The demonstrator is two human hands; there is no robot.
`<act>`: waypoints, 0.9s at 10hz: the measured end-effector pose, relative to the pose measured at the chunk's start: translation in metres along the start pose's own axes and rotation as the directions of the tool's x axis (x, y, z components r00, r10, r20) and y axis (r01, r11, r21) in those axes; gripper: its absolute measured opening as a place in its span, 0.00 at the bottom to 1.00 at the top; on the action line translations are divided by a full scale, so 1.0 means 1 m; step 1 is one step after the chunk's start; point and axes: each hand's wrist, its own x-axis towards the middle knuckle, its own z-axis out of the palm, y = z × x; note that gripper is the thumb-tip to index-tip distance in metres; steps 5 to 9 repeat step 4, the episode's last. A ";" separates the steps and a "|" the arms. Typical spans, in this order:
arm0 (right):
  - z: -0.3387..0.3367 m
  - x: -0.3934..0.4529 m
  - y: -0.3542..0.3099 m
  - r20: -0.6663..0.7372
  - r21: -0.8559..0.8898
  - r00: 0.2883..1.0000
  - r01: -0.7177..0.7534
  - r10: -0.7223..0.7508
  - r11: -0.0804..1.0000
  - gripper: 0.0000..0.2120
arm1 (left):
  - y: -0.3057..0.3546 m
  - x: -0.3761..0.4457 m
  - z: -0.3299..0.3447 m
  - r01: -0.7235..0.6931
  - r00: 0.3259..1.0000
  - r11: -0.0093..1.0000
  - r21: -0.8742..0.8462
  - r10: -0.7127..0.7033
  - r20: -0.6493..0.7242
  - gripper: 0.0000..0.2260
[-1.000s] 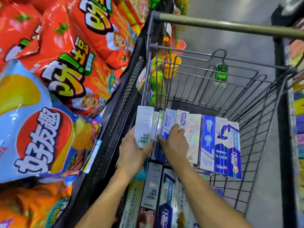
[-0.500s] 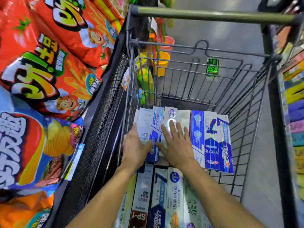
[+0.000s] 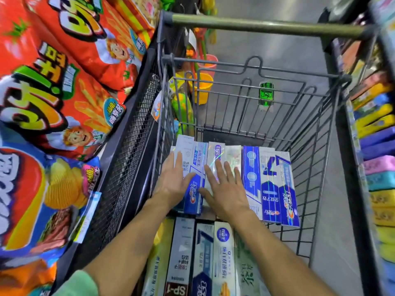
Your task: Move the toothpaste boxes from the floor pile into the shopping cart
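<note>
1. Left hand (image 3: pixel 173 184) and right hand (image 3: pixel 222 189): each grip flat, fingers straight, pressing the far row of toothpaste boxes (image 3: pixel 252 178) at frame centre, grasping nothing
2. Boxes lie inside the shopping cart (image 3: pixel 267 26)
3. Risk: uneven pressing could skew the row
4. Versus 1.0 s ago: the left hand's curled hold released

The left hand (image 3: pixel 173 183) covers the lower part of the white toothpaste box (image 3: pixel 185 153) at the left end of the far row, and the right hand (image 3: pixel 223 189) hides the lower halves of 2 pale boxes (image 3: pixel 224 153). The near row of boxes (image 3: pixel 202 255) runs off the bottom edge, partly behind both forearms. The snack bags (image 3: pixel 53 86) are cut off at the left edge. The shelf goods (image 3: pixel 378 146) on the right are blurred, their print unreadable.
</note>
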 end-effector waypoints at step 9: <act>-0.068 -0.100 -0.021 -0.052 0.040 0.994 -0.090 0.092 0.995 0.35 | 0.011 -0.093 -0.056 -0.300 0.953 0.857 0.419 0.287 0.094 0.35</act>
